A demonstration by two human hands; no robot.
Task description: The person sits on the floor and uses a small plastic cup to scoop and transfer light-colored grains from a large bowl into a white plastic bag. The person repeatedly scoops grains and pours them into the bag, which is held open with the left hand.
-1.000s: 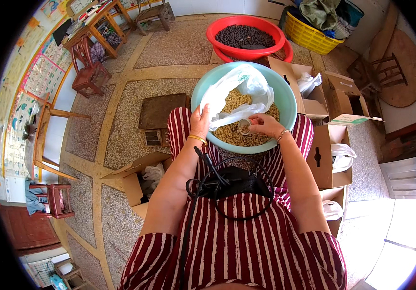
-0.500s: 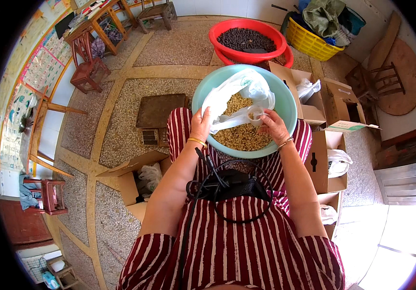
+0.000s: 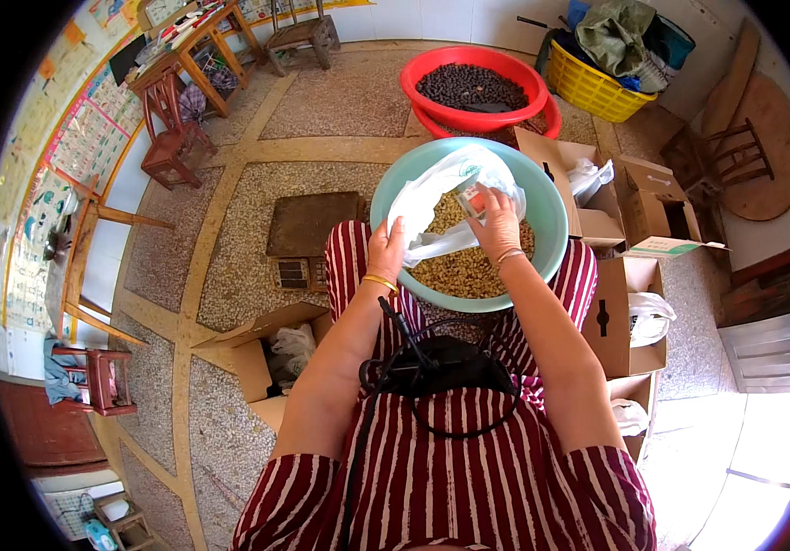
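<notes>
Holding, in the left hand (image 3: 386, 246), the near-left edge of a thin, white, semi-translucent plastic bag (image 3: 418, 204), with the fingers narrowed on the film and partly hidden by it. Holding, in the right hand (image 3: 498, 223), a small, clear, colourless cup (image 3: 474, 200), with the fingers curled about it and covering much of its shape. Showing a reddish patch at the cup, with no way to tell whether on, in or behind the clear wall; cannot tell the cup's contents either.

Looking, as to the bag, crumpled and filmy: bright white on the left, greyer and more see-through on the right, with a small green printed mark near the far edge. Gaping in a rough loop, with soft folds along the near side. Lying within a wide, round, pale turquoise plastic basin (image 3: 551, 213), over a bed of small, rounded, beige-to-yellow kernels (image 3: 468, 275), visible in the loop and along the near side. Set between knees clothed in dark-red fabric with white stripes (image 3: 343, 253).

Standing beyond the far rim: a bright red, round plastic basin (image 3: 534, 84) of dark, nearly black round pieces (image 3: 468, 87). Standing to the right: brown cardboard boxes (image 3: 602, 320).
</notes>
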